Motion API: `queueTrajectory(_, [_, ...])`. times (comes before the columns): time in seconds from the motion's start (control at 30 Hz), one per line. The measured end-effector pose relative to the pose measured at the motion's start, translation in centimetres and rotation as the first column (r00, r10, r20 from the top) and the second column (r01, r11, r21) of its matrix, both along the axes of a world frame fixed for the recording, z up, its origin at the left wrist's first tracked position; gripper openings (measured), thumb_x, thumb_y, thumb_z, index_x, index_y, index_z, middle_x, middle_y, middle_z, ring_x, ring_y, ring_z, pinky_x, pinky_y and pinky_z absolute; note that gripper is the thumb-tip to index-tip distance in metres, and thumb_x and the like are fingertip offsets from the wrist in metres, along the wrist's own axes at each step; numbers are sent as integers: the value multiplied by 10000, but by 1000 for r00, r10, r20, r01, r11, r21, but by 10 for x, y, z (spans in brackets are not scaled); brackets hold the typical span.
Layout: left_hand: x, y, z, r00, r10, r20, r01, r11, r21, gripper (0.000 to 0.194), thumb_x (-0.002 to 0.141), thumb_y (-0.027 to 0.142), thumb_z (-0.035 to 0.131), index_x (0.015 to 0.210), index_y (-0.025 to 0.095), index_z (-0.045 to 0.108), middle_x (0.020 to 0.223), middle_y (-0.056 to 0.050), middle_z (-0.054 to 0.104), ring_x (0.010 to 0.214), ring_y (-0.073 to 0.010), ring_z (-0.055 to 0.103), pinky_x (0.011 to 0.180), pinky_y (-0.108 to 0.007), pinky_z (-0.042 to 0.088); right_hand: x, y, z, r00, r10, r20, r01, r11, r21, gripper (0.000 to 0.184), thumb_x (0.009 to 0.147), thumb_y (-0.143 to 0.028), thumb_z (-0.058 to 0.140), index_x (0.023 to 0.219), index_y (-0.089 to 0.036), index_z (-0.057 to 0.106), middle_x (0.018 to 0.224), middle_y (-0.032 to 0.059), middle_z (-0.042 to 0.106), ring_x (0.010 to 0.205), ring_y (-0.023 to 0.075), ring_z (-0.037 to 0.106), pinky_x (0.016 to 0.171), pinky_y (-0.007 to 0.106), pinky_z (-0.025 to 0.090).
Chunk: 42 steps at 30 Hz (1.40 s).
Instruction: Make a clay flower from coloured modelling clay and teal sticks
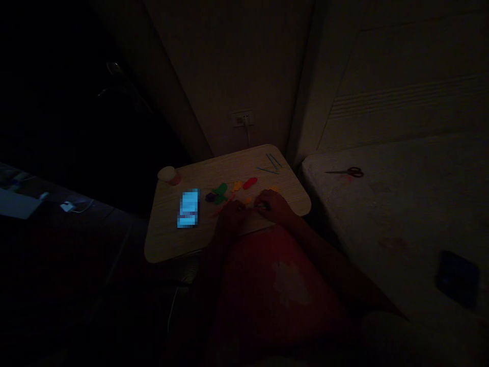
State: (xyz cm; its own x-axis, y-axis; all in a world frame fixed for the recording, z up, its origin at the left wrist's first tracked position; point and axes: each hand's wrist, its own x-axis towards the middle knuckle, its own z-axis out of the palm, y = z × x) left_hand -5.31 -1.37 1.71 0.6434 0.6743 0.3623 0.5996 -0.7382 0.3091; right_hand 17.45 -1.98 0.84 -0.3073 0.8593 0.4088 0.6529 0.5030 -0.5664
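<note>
The room is very dark. Both my hands rest close together on a small wooden table (171, 239). My left hand (232, 216) and my right hand (273, 206) have curled fingers that meet around something small I cannot make out. Just beyond them lie coloured lumps that look like modelling clay: a green piece (220, 190), a red piece (250, 182), a yellow-orange piece (237, 186) and a dark purple piece (210, 197). A thin orange stick (223, 206) lies by my left hand.
A lit phone (188, 208) lies on the table's left part, a small round container (168, 175) at its far left corner, thin blue sticks (272, 164) at the far right. Scissors (349, 172) lie on the bed to the right. A wall socket (242, 119) is behind the table.
</note>
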Motion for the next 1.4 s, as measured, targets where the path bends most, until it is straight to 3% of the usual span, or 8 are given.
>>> queueTrajectory(0.33, [3,-3,6,999,17,-31,-15,998,59,271,934,190,559,1097,235,770,1077,-102,617,1038,-259,553,961,-439,477,-2,-2,2,1000,5,-11,-5,1000,-13,130,907,-192,605,941,-176,729,948,93,691,937,236,601,866,355,436])
queueTrajectory(0.47, [4,-5,9,1000,-17,-20,19,998,56,328,937,182,544,1176,270,750,1111,-94,604,1034,-249,552,962,-438,478,-3,-2,3,998,-22,-50,21,999,-27,166,908,-145,550,907,-157,715,934,99,684,929,226,592,869,343,437])
queueTrajectory(0.67, [3,-3,5,1000,-20,-5,20,999,42,302,916,177,578,1105,300,779,1127,-78,591,1083,-253,544,991,-454,467,-4,-2,3,998,-55,-14,55,998,-33,134,887,-144,564,878,-153,697,904,91,654,917,217,576,862,321,432])
queueTrajectory(0.87, [7,-9,9,1000,11,-27,-10,999,38,264,974,215,505,1146,205,705,1109,-99,627,1049,-256,565,993,-449,468,-4,-3,6,998,-60,-13,59,996,-62,125,885,-144,577,863,-146,701,883,79,643,879,198,569,841,304,434])
queueTrajectory(1.0, [6,-11,10,993,114,1,-114,993,19,146,963,257,542,1015,168,645,1004,-98,637,986,-263,576,930,-422,490,-3,0,6,999,-45,-23,43,995,-85,91,853,-130,614,866,-143,704,894,78,652,898,194,579,857,300,438])
queueTrajectory(1.2, [4,-8,8,996,87,-15,-87,996,0,108,966,264,552,963,194,634,1019,-86,639,995,-255,585,940,-416,486,-6,-1,13,994,-85,68,95,982,-161,93,857,-152,625,889,-141,712,922,88,656,892,195,586,845,300,442])
queueTrajectory(1.3, [3,-8,8,997,80,7,-80,997,-9,102,965,247,545,941,193,628,995,-80,643,994,-254,585,937,-414,487,-8,-9,15,994,-76,74,85,988,-128,133,915,-209,602,916,-148,721,944,91,655,909,203,593,849,310,441])
queueTrajectory(1.4, [2,-8,6,995,74,63,-74,997,-5,111,967,220,520,980,182,623,1006,-85,657,999,-253,590,932,-412,487,-6,-18,13,996,-60,65,62,998,-29,246,887,-317,696,1083,-171,725,1101,115,645,1031,245,587,906,352,434])
